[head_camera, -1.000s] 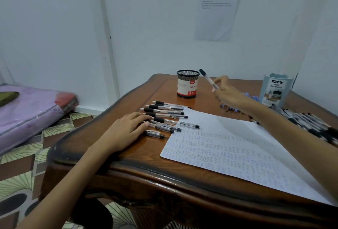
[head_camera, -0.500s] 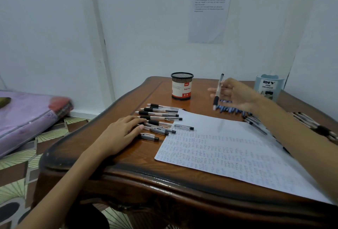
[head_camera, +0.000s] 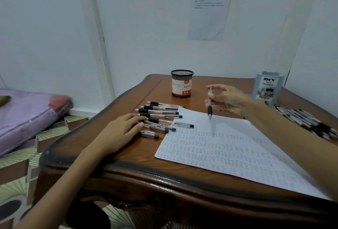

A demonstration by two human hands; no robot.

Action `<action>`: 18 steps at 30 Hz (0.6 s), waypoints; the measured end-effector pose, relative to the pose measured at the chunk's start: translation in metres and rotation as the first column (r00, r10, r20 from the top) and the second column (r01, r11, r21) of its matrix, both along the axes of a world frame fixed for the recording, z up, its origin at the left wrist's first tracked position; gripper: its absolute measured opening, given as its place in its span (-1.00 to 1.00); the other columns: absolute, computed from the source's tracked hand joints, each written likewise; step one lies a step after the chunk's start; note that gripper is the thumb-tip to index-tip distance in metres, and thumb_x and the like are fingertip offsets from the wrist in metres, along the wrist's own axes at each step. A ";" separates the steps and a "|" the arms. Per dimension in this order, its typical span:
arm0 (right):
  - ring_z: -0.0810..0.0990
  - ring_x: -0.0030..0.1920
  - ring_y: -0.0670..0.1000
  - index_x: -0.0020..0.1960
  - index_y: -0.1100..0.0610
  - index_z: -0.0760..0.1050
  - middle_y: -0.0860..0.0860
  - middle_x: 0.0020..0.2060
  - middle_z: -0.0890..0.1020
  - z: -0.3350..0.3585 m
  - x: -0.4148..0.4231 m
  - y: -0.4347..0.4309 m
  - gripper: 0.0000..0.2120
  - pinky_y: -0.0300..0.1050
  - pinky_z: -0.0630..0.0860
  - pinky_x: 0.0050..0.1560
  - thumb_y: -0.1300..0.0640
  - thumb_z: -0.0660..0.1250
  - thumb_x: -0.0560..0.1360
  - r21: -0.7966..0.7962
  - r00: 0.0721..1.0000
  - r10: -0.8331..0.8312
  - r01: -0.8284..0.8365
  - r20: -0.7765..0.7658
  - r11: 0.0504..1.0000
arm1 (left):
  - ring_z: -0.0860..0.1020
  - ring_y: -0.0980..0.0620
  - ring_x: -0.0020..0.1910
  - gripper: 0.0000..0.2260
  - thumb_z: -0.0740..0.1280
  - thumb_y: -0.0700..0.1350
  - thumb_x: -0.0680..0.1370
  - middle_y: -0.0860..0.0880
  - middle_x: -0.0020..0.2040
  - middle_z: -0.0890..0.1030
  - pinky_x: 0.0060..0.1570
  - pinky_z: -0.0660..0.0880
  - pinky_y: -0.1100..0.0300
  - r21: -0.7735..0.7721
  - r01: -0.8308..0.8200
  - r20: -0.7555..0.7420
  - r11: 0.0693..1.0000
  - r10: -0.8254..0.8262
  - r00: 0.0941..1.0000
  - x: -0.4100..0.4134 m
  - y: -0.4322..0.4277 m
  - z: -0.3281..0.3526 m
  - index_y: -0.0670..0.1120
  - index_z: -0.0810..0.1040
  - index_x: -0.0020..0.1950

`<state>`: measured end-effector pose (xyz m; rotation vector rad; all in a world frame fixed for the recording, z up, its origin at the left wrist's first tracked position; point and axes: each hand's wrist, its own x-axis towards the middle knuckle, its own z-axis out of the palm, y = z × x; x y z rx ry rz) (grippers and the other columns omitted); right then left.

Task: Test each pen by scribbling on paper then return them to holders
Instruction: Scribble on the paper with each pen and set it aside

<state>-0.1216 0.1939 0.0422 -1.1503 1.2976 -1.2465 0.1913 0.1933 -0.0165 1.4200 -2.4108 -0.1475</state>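
Moved: pen (head_camera: 209, 104) tipped down — right hand (head_camera: 227, 100) pinches it.
Left hand (head_camera: 118, 133): flat, relaxed.
Technique: scribble on paper (head_camera: 230, 125) — far blank strip.

Pens, paper, holders: state at centre frame.
Black-grip pen (head_camera: 209, 104) upright, tip down over the scribbled paper (head_camera: 228, 148); row of pens (head_camera: 159, 115) lying centre left; mesh holder (head_camera: 182, 83) and blue organizer (head_camera: 268, 85) upright behind; pen pile (head_camera: 307, 121) far right.

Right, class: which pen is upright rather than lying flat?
The pen in the right hand, tip down above the paper; the row by the left hand and the pile at the right all lie flat.
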 end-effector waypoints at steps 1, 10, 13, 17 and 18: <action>0.66 -0.42 -0.02 0.30 0.17 0.38 0.10 -0.39 0.67 -0.001 0.002 0.001 -0.62 -0.23 0.57 -0.47 0.35 0.27 0.51 -0.011 1.000 0.023 -0.023 -0.005 1.000 | 0.28 0.08 0.39 -0.63 0.02 0.10 0.63 0.04 0.42 0.34 0.35 0.21 0.15 -0.003 0.000 0.000 1.000 0.000 1.000 0.000 0.000 0.000 0.11 0.30 0.43; 0.19 -0.67 -0.17 -0.26 0.18 0.37 -0.04 -0.58 0.35 -0.022 -0.007 0.001 -0.81 -0.39 0.17 -0.69 0.27 0.36 0.46 0.087 0.942 -0.146 0.125 0.302 0.988 | 0.27 0.08 0.40 -0.63 0.03 0.07 0.62 0.04 0.42 0.33 0.37 0.21 0.12 0.002 -0.004 -0.008 1.000 0.004 1.000 -0.001 0.001 0.000 0.11 0.29 0.43; 0.30 -0.68 -0.16 -0.27 0.16 0.34 -0.05 -0.66 0.34 -0.028 -0.002 0.005 -0.76 -0.39 0.33 -0.64 0.19 0.29 0.54 0.096 0.911 -0.138 0.109 0.388 0.989 | 0.28 0.07 0.39 -0.63 0.04 0.06 0.62 0.03 0.42 0.33 0.38 0.22 0.10 0.007 -0.002 -0.008 1.000 0.002 1.000 -0.001 0.001 0.001 0.10 0.29 0.43; 0.67 -0.35 0.02 0.01 0.21 0.55 0.12 -0.30 0.68 -0.033 0.012 0.012 -0.51 -0.20 0.59 -0.43 -0.18 0.10 0.55 0.052 0.989 0.122 -0.127 0.083 0.991 | 0.28 0.07 0.39 -0.62 0.04 0.06 0.62 0.03 0.42 0.33 0.36 0.22 0.12 0.006 -0.001 -0.013 1.000 0.001 1.000 -0.001 0.000 0.000 0.09 0.30 0.43; 0.68 -0.32 0.05 0.03 0.22 0.57 0.15 -0.21 0.69 -0.034 0.015 0.014 -0.48 -0.20 0.59 -0.44 -0.21 0.12 0.51 0.048 0.988 0.154 -0.154 0.014 0.987 | 0.28 0.07 0.39 -0.62 0.03 0.06 0.62 0.03 0.42 0.33 0.36 0.22 0.12 0.003 0.000 -0.014 1.000 0.000 1.000 -0.001 0.000 0.000 0.10 0.30 0.43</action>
